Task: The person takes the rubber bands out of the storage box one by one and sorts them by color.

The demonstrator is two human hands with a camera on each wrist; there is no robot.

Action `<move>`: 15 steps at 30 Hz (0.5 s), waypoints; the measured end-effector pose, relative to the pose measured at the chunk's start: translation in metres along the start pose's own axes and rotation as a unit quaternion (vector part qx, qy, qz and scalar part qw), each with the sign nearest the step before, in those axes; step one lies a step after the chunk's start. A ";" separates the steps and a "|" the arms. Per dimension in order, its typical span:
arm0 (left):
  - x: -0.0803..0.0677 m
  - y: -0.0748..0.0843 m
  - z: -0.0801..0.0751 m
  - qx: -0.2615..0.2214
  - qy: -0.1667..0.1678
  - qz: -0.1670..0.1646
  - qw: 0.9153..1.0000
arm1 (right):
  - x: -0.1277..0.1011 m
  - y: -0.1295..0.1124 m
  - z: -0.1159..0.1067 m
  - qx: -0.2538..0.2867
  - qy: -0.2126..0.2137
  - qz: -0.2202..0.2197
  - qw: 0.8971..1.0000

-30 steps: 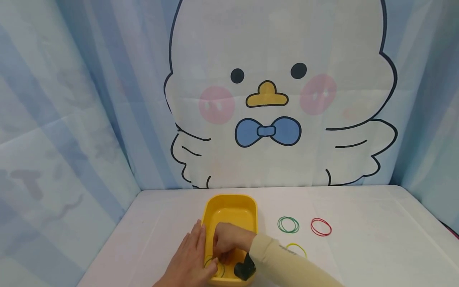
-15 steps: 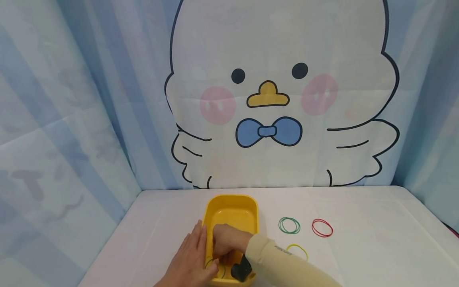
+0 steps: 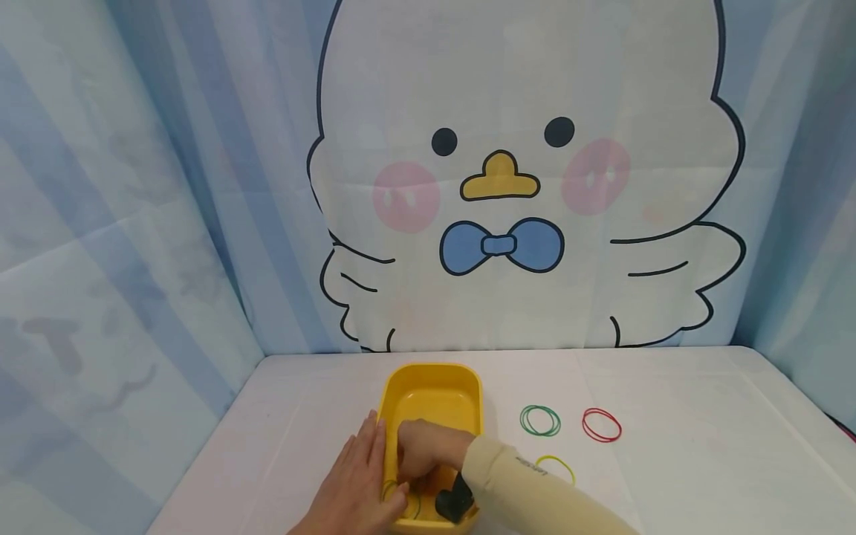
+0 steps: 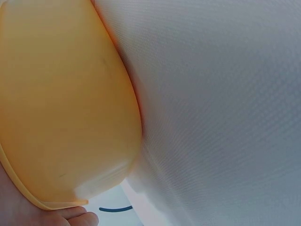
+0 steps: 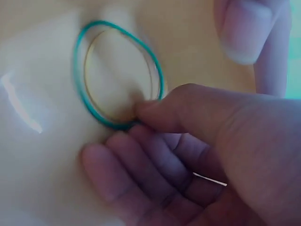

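A yellow tub (image 3: 431,394) sits on the white table (image 3: 669,468), near the front edge. The left hand (image 3: 357,487) lies flat against the tub's left side with its fingers straight, and its thumb hooks over the rim. The right hand (image 3: 424,449) reaches down inside the tub. In the right wrist view its fingers (image 5: 141,169) are loosely bent, and one fingertip presses on a green rubber band (image 5: 117,75) lying flat on the tub's floor (a thinner yellowish ring lies inside it). The hand touches the band but does not pinch it.

To the right of the tub, three more bands lie on the table: a green one (image 3: 539,420), a red one (image 3: 601,424) just beside it, and a yellow one (image 3: 557,467) closer to the cream sleeve (image 3: 535,494). A big cartoon chick (image 3: 521,171) fills the cloth behind.
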State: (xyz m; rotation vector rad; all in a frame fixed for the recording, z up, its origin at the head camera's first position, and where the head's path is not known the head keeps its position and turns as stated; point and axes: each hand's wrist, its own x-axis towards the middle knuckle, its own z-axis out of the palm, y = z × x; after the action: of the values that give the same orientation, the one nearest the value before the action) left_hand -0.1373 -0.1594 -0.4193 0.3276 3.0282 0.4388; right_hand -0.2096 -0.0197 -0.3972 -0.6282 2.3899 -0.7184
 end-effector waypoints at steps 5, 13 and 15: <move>0.000 0.002 -0.001 -0.004 -0.011 -0.012 1.000 | -0.003 0.011 -0.005 0.075 -0.027 -0.026 0.997; -0.001 0.000 0.000 0.001 0.007 0.001 1.000 | -0.006 0.019 -0.014 0.140 -0.065 -0.051 0.987; 0.000 0.001 0.000 -0.001 0.007 0.000 1.000 | -0.007 0.021 -0.015 0.149 -0.066 -0.054 0.985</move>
State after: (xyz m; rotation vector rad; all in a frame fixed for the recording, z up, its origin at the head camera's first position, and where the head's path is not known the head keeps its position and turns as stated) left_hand -0.1367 -0.1590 -0.4188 0.3253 3.0404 0.4466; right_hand -0.2194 0.0049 -0.3969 -0.6587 2.0846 -1.0246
